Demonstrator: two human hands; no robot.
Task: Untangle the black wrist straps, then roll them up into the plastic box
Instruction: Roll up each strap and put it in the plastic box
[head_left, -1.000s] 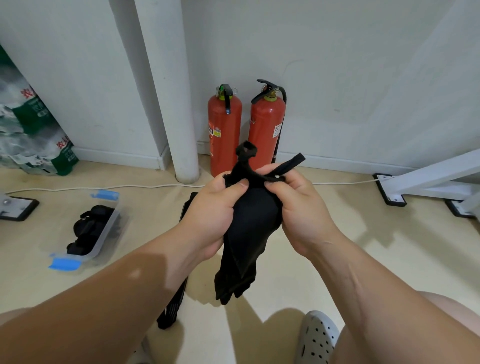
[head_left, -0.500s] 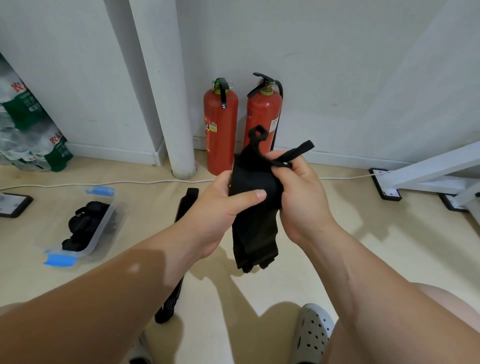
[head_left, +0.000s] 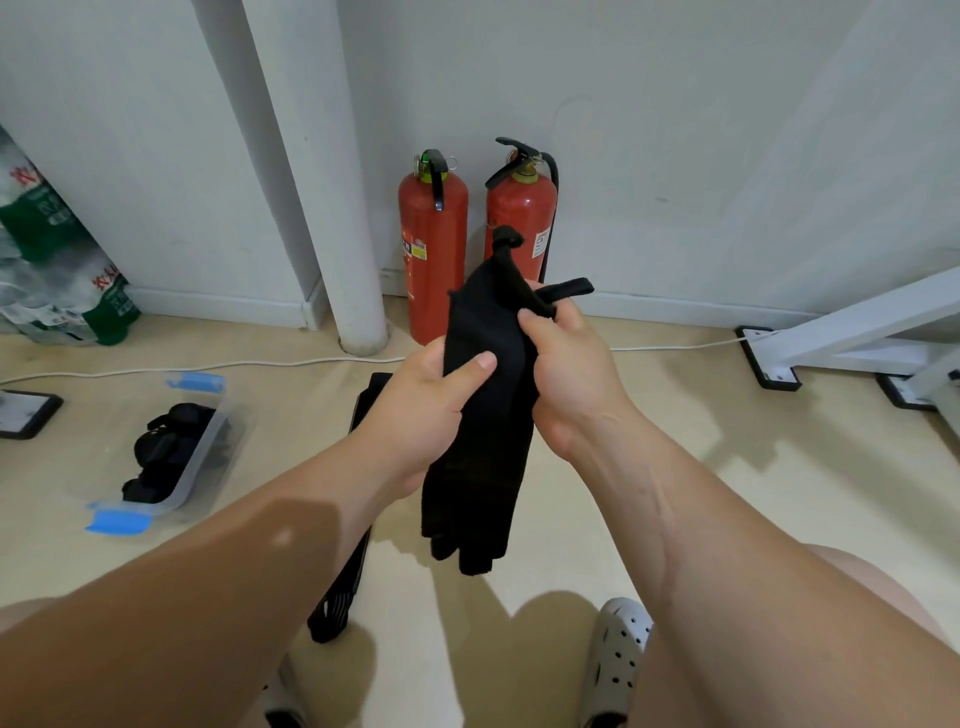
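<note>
Both hands hold one black wrist strap up in front of the person, above the floor. The left hand grips its middle, with the thumb laid flat across the front of the cloth and the fingers curled round behind it. The right hand grips the strap's right edge a little higher, its fingers curled over the cloth just below a narrow loop that sticks out to the right. A knotted end stands up at the top, and the wide lower part hangs straight down below both hands, clear of the floor. A second black strap lies stretched out on the floor below the left forearm. The plastic box sits on the floor well to the left, open, with blue clips at both ends and several rolled black straps inside it. Two red fire extinguishers stand side by side against the wall behind the hands, next to a white pipe. A white cable runs along the floor by the wall. Wrapped packs of bottles lean at the far left, a white frame stands at the right, and a grey shoe with holes shows at the bottom.
</note>
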